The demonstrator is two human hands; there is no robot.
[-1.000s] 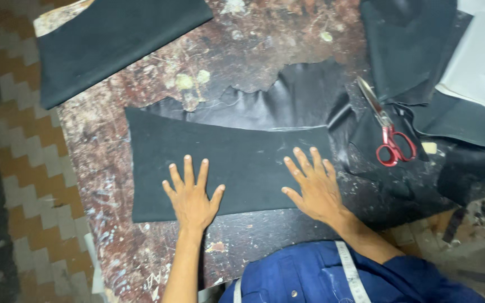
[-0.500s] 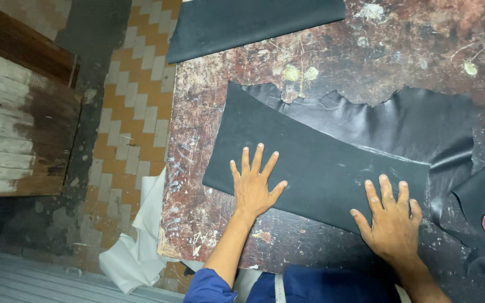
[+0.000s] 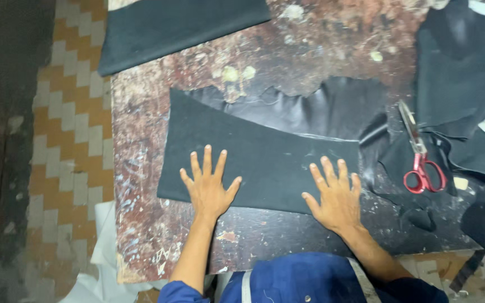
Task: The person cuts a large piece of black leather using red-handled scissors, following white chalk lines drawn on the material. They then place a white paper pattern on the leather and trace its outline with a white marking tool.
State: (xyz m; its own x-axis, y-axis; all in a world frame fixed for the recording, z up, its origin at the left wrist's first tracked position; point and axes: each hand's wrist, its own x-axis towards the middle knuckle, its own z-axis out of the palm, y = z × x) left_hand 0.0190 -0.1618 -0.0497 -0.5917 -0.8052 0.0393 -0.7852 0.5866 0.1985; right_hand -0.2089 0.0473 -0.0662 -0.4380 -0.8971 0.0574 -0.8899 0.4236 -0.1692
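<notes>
Since the picture from half a second ago, the view has swung back to the right, so the red scissors point(image 3: 422, 163) show whole again and less of the tiled floor point(image 3: 74, 129) is seen; the two hands have stayed flat on the same dark piece. The left hand point(image 3: 209, 188) lies with its fingers spread wide on the near edge of the dark felt piece point(image 3: 259, 154). The right hand point(image 3: 337, 196) lies the same way, further along that edge. Both hands are open and flat, pressing down and gripping nothing. It looks like they press so the felt piece stays smooth and does not slide. The felt piece lies in the middle of the desk point(image 3: 141, 168), which is old and stained. Under its far side is a shiny black sheet point(image 3: 321, 109) with a ragged edge, so the two lie one on top of the other. The scissors rest closed on more black material point(image 3: 461, 73) to the right, near the right hand but not touching it. Another dark piece point(image 3: 169, 28) lies at the far left corner, well apart from the hands. The person wears blue clothes point(image 3: 304, 280).
</notes>
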